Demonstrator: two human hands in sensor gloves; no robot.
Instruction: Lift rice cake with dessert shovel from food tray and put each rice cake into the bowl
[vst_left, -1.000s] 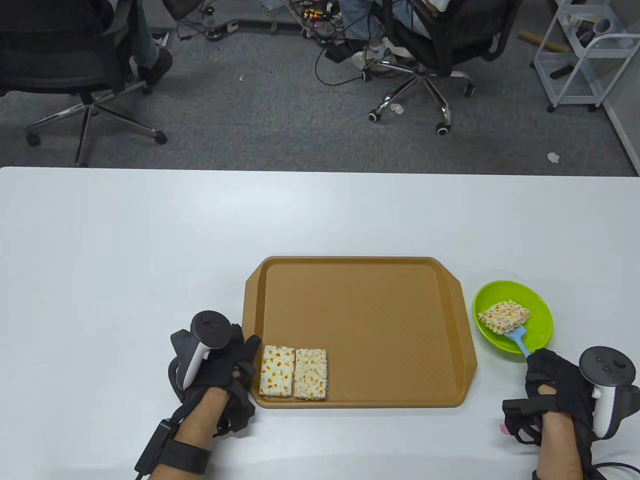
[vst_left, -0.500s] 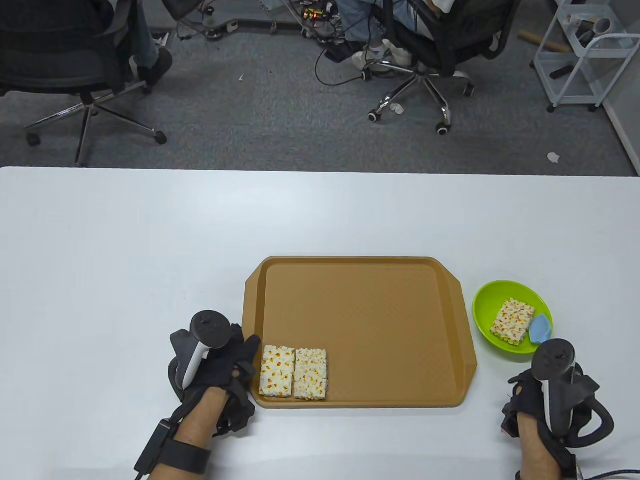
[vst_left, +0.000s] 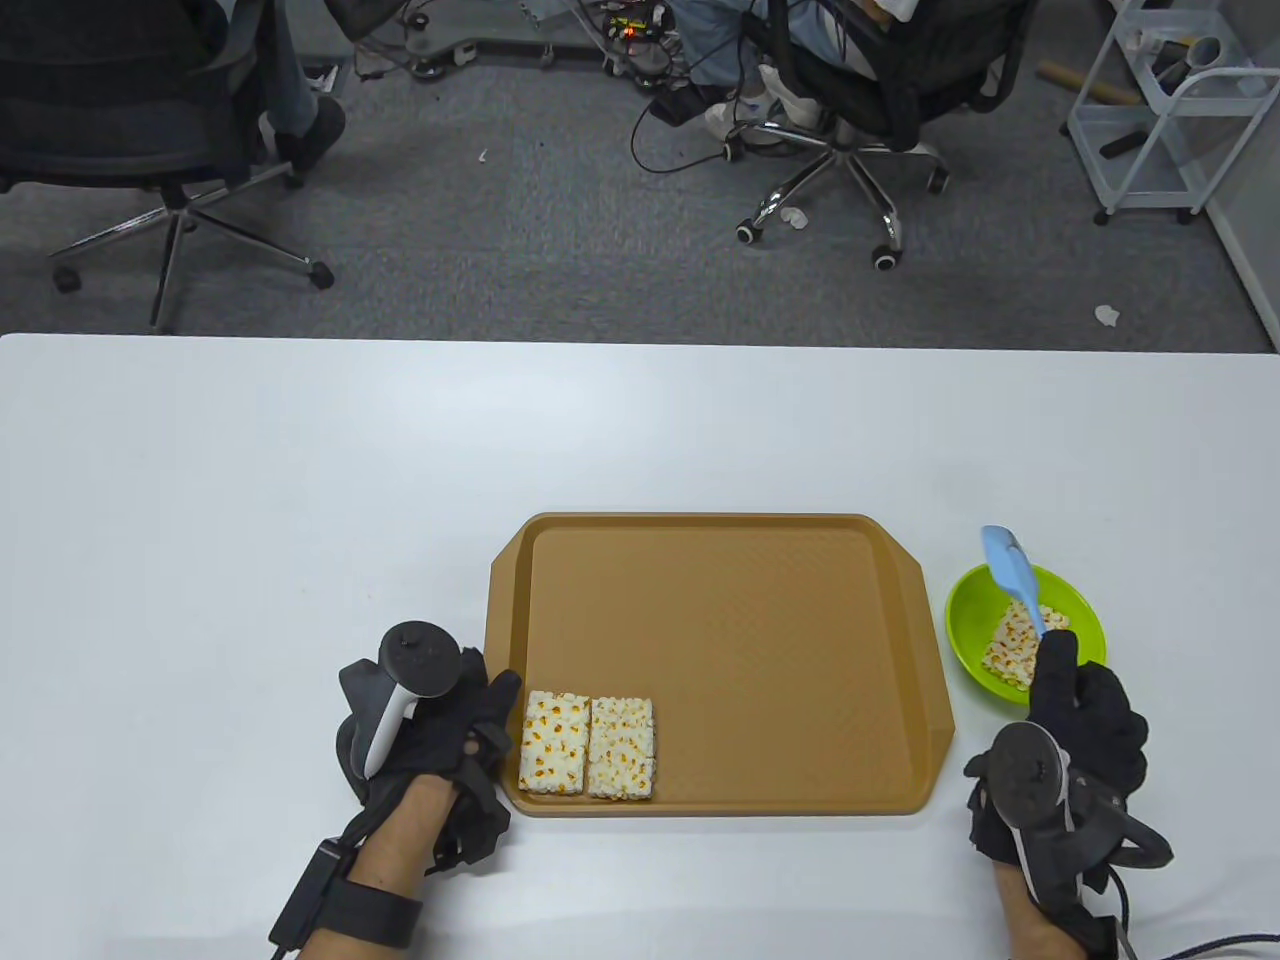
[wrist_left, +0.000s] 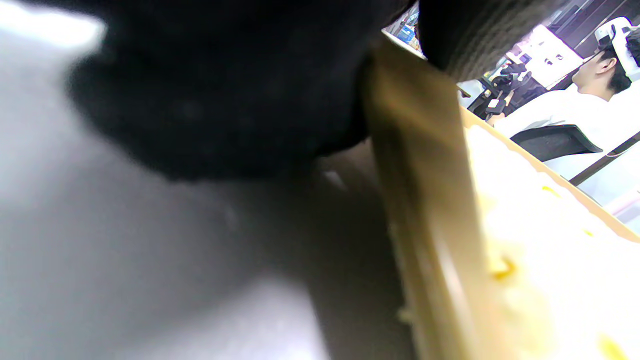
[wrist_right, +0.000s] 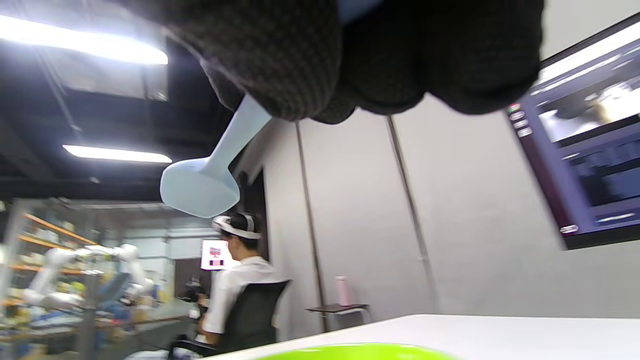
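Grey office carpet and wheeled chairs (vst_left: 850, 110) lie beyond a white counter (vst_left: 300, 480) where a brown food tray (vst_left: 720, 530) sits beside a green bowl (vst_left: 1080, 605). Two rice cakes (vst_left: 587, 745) lie side by side in the tray's near-left corner; a third rice cake (vst_left: 1015, 645) rests in the bowl. The right hand (vst_left: 1085, 715), fingers curled round the handle, holds the pale blue dessert shovel (vst_left: 1010, 570) raised above the bowl, its blade empty. The left hand (vst_left: 440, 735) rests on the counter with its gloved fingers against the tray's left rim; how far they are curled cannot be told.
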